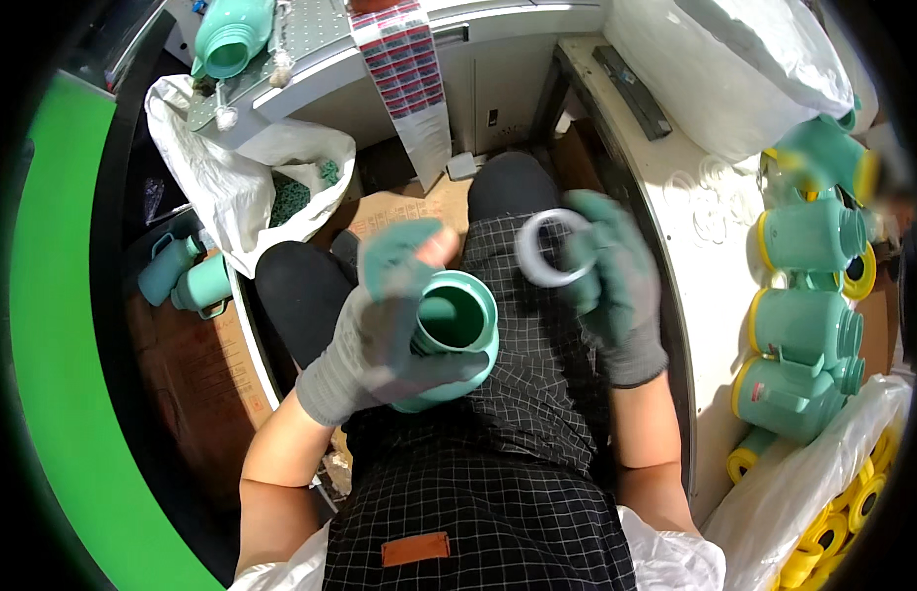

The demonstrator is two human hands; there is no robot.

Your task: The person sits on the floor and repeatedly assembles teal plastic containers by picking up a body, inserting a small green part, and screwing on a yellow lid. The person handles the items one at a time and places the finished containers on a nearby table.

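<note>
My left hand [375, 320], in a grey and green work glove with a bare fingertip showing, is closed around a green plastic bottle [486, 340]. The bottle stands over my lap with its open round mouth facing up. Its lower part is hidden by the hand. To the right of the bottle, my right hand [621, 286], also gloved and smeared by motion, grips a white ring [529, 264] by its right side. The ring is held apart from the bottle's mouth.
On the right-hand bench [705, 295], several green bottles with yellow bases [798, 320] lie beside white rings [710, 202] and a bag of yellow parts [823, 532]. White sacks stand left [183, 148] and far right [715, 69]. Green bottles [202, 286] lie lower left; another [232, 39] lies far left.
</note>
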